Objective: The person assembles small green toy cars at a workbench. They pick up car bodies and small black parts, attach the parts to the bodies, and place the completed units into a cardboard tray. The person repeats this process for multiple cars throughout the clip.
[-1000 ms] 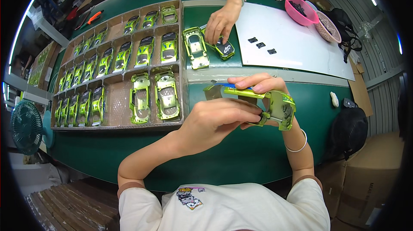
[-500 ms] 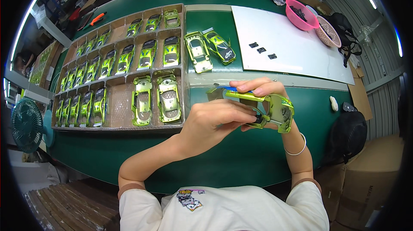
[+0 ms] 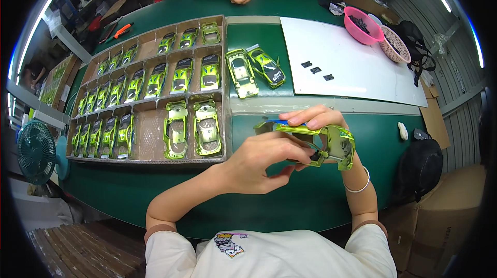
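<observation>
Green car shell (image 3: 341,146) pinched by right grip (image 3: 321,117), hold of left grip (image 3: 265,158) unclear, printed carton (image 3: 440,221) at right.

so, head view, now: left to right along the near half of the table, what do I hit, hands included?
Green fan → compartment tray → left hand → held green car shell → black rounded item. Omitted: right hand, overlapping the shell.

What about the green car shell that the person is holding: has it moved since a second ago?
No, not noticeably: judged against the white board, the green car shell keeps about the same place.
</observation>
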The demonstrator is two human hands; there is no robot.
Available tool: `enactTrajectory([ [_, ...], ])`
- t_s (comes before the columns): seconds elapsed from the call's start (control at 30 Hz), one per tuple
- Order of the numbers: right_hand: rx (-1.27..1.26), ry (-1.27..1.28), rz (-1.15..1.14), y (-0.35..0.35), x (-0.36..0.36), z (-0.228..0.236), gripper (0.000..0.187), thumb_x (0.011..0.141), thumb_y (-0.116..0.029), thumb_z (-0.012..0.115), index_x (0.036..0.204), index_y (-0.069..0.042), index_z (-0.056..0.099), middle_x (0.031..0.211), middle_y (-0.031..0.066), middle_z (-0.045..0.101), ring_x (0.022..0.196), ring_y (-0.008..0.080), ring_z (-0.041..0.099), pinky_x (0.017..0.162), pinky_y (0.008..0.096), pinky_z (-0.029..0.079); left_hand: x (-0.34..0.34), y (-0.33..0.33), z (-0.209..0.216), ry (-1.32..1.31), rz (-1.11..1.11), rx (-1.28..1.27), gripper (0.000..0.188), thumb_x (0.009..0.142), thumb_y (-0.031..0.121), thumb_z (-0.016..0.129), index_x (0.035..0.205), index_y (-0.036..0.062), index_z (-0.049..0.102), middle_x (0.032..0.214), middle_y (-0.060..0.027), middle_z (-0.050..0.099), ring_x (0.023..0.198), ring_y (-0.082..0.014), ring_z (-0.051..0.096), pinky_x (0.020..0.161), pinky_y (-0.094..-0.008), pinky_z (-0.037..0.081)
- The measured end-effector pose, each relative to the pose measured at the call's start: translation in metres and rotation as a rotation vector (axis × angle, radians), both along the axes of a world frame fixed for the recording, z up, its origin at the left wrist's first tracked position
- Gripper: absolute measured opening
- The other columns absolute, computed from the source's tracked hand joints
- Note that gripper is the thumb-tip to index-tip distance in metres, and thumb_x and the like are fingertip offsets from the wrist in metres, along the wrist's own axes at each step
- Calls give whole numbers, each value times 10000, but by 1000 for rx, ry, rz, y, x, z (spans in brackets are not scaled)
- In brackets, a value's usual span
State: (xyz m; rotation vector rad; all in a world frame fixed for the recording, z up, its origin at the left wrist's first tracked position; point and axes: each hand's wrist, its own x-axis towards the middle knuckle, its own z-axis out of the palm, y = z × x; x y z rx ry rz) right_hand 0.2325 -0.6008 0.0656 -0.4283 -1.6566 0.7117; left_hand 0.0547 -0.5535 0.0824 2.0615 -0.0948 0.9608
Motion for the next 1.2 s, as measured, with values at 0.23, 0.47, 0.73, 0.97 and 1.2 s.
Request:
enactTrajectory([
  [0.23,-347,168,-114,17,0,-30,690,553,-52,828,1118,-71,433,1170,148,500,1112,264,500,937,383,429,8,17,-16,117,205,-106,271,676,-80,640,916,37,591,882,-74,645,821,-228,636,724,-306,510],
  [0.47,-887,484,-155,62,-6,-44,640,689,23,688,1231,-66,360,1243,107,450,1103,183,475,901,331,432,25,59,-23,227,372,-453,225,736,-48,608,944,-11,531,926,-118,640,903,-202,636,808,-311,496],
  [0.73,-290,150,-80,31,-10,-1,717,574,-27,807,1160,-55,395,1194,139,474,1142,278,480,927,390,461,-1,40,-2,89,211,-138,277,668,-44,670,938,3,624,900,-84,652,847,-200,638,739,-298,508],
  [0.97,175,-98,-191,17,-13,36,558,602,-93,801,1066,-30,496,1083,180,559,1063,312,544,903,384,463,-7,21,21,-118,341,360,300,570,17,702,862,61,648,868,-41,636,795,-218,576,676,-305,492],
  [1.2,256,-259,-212,9,-16,47,606,602,-61,795,1082,-109,430,1060,163,533,1042,397,537,862,455,493,-11,11,26,-176,339,456,323,506,5,684,828,8,660,846,-80,635,735,-218,593,618,-294,486],
])
